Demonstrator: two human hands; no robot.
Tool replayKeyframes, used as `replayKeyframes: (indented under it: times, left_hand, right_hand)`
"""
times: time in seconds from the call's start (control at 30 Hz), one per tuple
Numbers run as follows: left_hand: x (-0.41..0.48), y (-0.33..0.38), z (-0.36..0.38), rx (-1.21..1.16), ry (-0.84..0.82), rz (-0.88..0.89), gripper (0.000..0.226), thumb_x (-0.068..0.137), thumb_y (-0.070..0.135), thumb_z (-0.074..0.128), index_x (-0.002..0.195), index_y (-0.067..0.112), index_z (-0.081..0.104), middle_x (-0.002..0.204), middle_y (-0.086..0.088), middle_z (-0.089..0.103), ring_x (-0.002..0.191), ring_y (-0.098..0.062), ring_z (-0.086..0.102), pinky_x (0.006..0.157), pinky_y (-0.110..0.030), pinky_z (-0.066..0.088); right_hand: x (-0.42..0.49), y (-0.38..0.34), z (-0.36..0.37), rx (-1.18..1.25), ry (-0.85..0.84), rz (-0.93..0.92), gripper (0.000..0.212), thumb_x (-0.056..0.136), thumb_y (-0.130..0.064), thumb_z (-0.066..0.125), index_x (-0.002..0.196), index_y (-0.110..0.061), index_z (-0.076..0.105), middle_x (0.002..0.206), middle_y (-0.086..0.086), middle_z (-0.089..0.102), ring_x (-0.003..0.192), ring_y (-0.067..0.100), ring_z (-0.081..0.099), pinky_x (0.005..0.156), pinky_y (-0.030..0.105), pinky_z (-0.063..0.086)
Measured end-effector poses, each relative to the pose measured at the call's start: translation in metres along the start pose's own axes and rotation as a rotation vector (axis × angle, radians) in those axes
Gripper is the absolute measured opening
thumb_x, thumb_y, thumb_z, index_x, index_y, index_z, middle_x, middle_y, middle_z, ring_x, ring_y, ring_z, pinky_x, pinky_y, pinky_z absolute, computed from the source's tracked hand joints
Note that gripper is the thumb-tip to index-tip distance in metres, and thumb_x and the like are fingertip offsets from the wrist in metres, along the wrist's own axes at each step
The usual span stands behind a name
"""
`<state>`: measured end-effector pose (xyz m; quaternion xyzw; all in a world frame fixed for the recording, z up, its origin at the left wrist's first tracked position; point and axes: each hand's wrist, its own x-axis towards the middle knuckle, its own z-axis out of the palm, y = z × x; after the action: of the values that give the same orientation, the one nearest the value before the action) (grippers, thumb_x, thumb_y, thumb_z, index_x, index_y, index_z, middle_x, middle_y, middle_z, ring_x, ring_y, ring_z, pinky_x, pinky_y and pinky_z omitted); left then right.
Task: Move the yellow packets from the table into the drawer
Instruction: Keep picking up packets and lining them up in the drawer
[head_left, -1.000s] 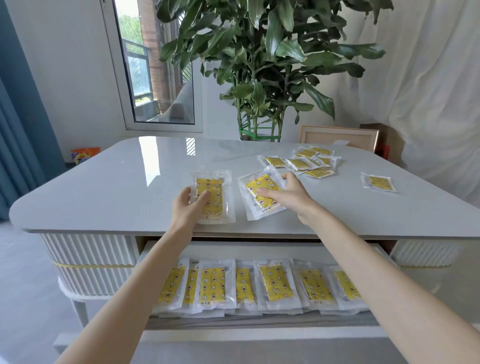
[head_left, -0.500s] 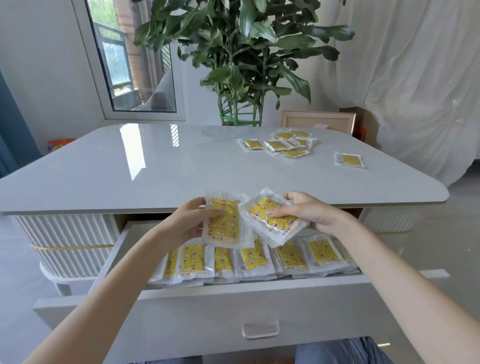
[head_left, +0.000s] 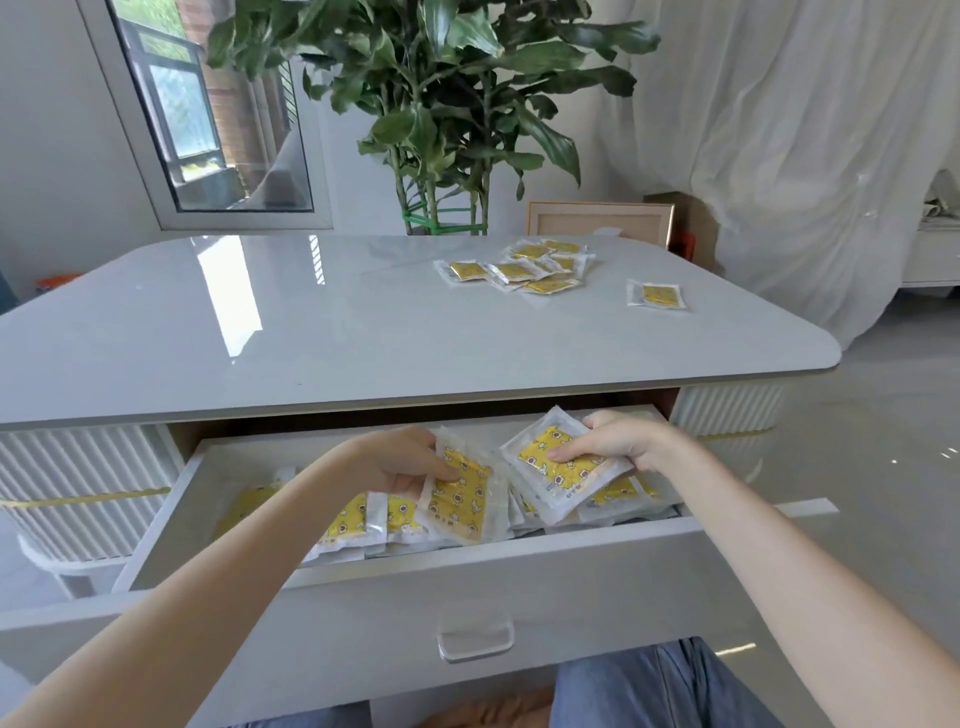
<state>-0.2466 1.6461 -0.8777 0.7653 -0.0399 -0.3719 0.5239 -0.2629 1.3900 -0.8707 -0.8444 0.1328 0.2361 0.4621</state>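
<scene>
While over the drawer (head_left: 415, 577), yellow packets (head_left: 462, 496), seemingly pinched within curled fingers (head_left: 605, 426).

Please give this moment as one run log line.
left hand: holds packet over drawer | right hand: holds second packet | table: more packets lie

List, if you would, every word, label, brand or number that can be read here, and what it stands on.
Nothing here can be read.
Right packet, in the right hand: small dark print on its clear border, too blurred to read.
Left packet, in the left hand: yellow cartoon pattern, no legible words.
Loose packets on the table: too small to read.
</scene>
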Motion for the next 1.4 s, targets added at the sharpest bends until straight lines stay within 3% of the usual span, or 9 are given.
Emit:
replayKeyframes:
  times: [0.13, 0.27, 0.37, 0.57, 0.7, 0.83, 0.93, 1.13, 1.4]
  left_hand:
    - [0.025, 0.013, 0.013, 0.016, -0.001, -0.051, 0.014, 0.092, -0.004, 0.053, 0.105, 0.001, 0.058, 0.096, -0.009, 0.069, 0.06, -0.012, 0.071, 0.061, -0.028, 0.059]
    - [0.053, 0.016, 0.023, 0.062, 0.05, -0.09, 0.026, 0.09, -0.006, 0.054, 0.116, -0.003, 0.05, 0.095, -0.014, 0.067, 0.06, -0.016, 0.071, 0.058, -0.032, 0.06]
    - [0.065, 0.018, 0.031, 0.046, 0.068, -0.116, 0.021, 0.092, -0.005, 0.051, 0.113, -0.002, 0.05, 0.101, -0.015, 0.067, 0.068, -0.019, 0.069, 0.059, -0.031, 0.059]
    - [0.089, 0.015, 0.037, 0.008, 0.116, -0.146, 0.035, 0.091, -0.005, 0.053, 0.126, -0.005, 0.05, 0.095, -0.014, 0.066, 0.072, -0.02, 0.066, 0.054, -0.029, 0.058]
    - [0.1, 0.017, 0.041, 0.008, 0.136, -0.149, 0.036, 0.09, -0.005, 0.055, 0.126, -0.004, 0.048, 0.097, -0.014, 0.065, 0.073, -0.02, 0.066, 0.055, -0.029, 0.059]
    - [0.108, 0.02, 0.046, -0.024, 0.134, -0.159, 0.035, 0.09, -0.006, 0.055, 0.125, -0.006, 0.05, 0.122, -0.021, 0.061, 0.1, -0.03, 0.066, 0.087, -0.039, 0.055]
    - [0.109, 0.025, 0.053, -0.042, 0.139, -0.157, 0.029, 0.091, -0.006, 0.054, 0.12, -0.005, 0.052, 0.124, -0.02, 0.06, 0.109, -0.031, 0.064, 0.088, -0.04, 0.053]
    - [0.119, 0.026, 0.066, -0.018, 0.166, -0.158, 0.03, 0.091, -0.003, 0.055, 0.121, -0.004, 0.053, 0.121, -0.018, 0.063, 0.108, -0.029, 0.065, 0.087, -0.036, 0.054]
    - [0.127, 0.022, 0.075, 0.017, 0.248, -0.112, 0.031, 0.086, 0.005, 0.065, 0.111, 0.002, 0.047, 0.117, -0.016, 0.06, 0.101, -0.026, 0.065, 0.088, -0.039, 0.056]
  right_hand:
    - [0.013, 0.015, -0.013, -0.009, 0.099, 0.054, 0.058, 0.067, -0.02, 0.087, 0.114, -0.002, 0.058, 0.096, 0.011, 0.073, 0.08, 0.023, 0.072, 0.072, 0.037, 0.06]
    - [0.038, 0.034, -0.025, -0.069, 0.132, 0.063, 0.111, 0.032, -0.043, 0.097, 0.126, -0.004, 0.053, 0.122, 0.012, 0.063, 0.111, 0.028, 0.061, 0.098, 0.044, 0.05]
    - [0.032, 0.028, -0.023, -0.085, 0.185, 0.119, 0.074, 0.069, -0.028, 0.085, 0.128, -0.001, 0.049, 0.129, 0.011, 0.057, 0.119, 0.028, 0.056, 0.1, 0.038, 0.046]
    - [0.038, 0.026, -0.019, -0.066, 0.194, 0.188, 0.062, 0.084, -0.022, 0.073, 0.134, 0.0, 0.043, 0.132, 0.012, 0.055, 0.12, 0.03, 0.055, 0.1, 0.04, 0.044]
    - [0.041, 0.029, -0.021, -0.26, 0.265, 0.165, 0.048, 0.094, -0.026, 0.059, 0.131, -0.002, 0.043, 0.126, 0.014, 0.054, 0.104, 0.028, 0.054, 0.081, 0.035, 0.045]
    - [0.041, 0.034, -0.031, -0.51, 0.369, 0.134, 0.023, 0.097, -0.024, 0.052, 0.081, -0.006, 0.05, 0.072, 0.002, 0.047, 0.063, 0.016, 0.048, 0.05, 0.025, 0.032]
    - [0.04, 0.04, -0.04, -0.621, 0.495, 0.127, 0.034, 0.094, -0.011, 0.05, 0.063, -0.01, 0.037, 0.066, 0.003, 0.045, 0.059, 0.018, 0.048, 0.047, 0.024, 0.031]
    - [0.032, 0.046, -0.041, -0.879, 0.65, 0.126, 0.024, 0.09, 0.004, 0.045, 0.106, -0.003, 0.062, 0.112, 0.013, 0.062, 0.104, 0.03, 0.061, 0.072, 0.03, 0.045]
    - [0.039, 0.047, -0.032, -0.841, 0.472, -0.02, 0.037, 0.087, -0.004, 0.058, 0.122, -0.015, 0.061, 0.125, 0.009, 0.06, 0.101, 0.023, 0.063, 0.077, 0.03, 0.053]
